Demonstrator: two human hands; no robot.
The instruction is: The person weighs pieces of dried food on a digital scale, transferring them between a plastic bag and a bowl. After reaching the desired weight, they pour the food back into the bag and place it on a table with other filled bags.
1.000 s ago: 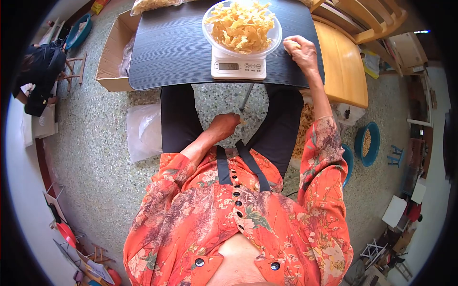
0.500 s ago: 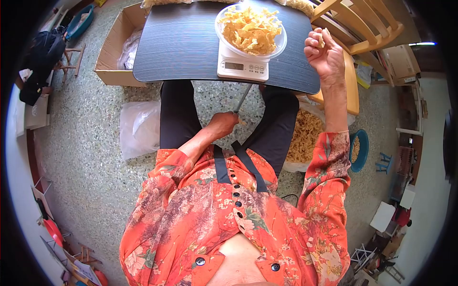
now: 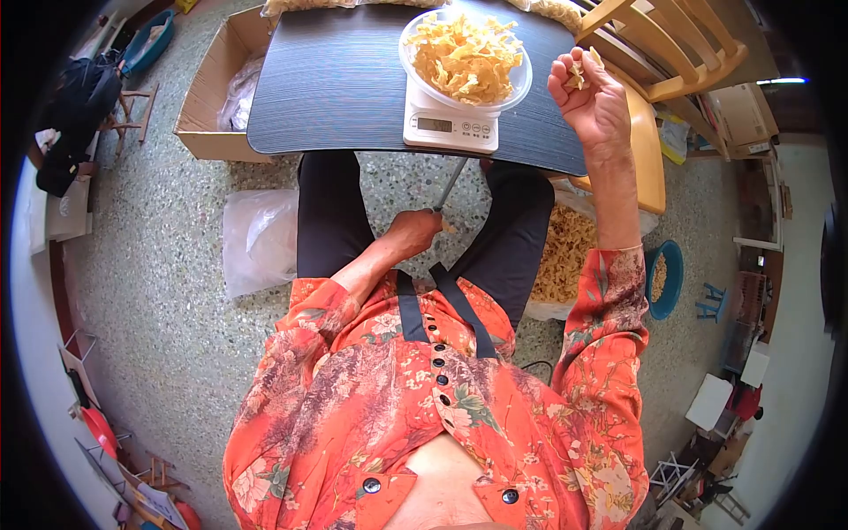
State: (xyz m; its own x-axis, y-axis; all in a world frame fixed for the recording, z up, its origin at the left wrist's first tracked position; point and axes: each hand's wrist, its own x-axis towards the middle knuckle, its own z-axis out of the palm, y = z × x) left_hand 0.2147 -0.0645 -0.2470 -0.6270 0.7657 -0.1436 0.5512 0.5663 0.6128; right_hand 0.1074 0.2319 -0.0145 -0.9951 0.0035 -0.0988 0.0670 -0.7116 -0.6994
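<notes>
A clear round bowl (image 3: pixel 521 87) heaped with curled, pale-yellow dried pieces (image 3: pixel 464 55) sits on a white kitchen scale (image 3: pixel 450 128). The display is lit, but I cannot read its digits. My right hand (image 3: pixel 596 104) is raised to the right of the bowl, palm up, with fingers curled round a few dried pieces (image 3: pixel 578 78). Over my lap, below the table edge, my left hand (image 3: pixel 412 231) is closed at the lower end of a grey metal rod (image 3: pixel 454 183). A small pale bit shows beside its fingers; whether the hand grips either is hidden.
The scale stands near the front edge of a dark table (image 3: pixel 336 84). An open cardboard box (image 3: pixel 201 110) is to its left, a wooden chair (image 3: pixel 649 159) to its right. On the floor are a bag of dried pieces (image 3: pixel 563 252), a blue basin (image 3: pixel 669 296) and a plastic bag (image 3: pixel 261 243).
My right hand has shifted slightly left towards the bowl and turned, and the pieces in its fingers show more. My left hand stays in place.
</notes>
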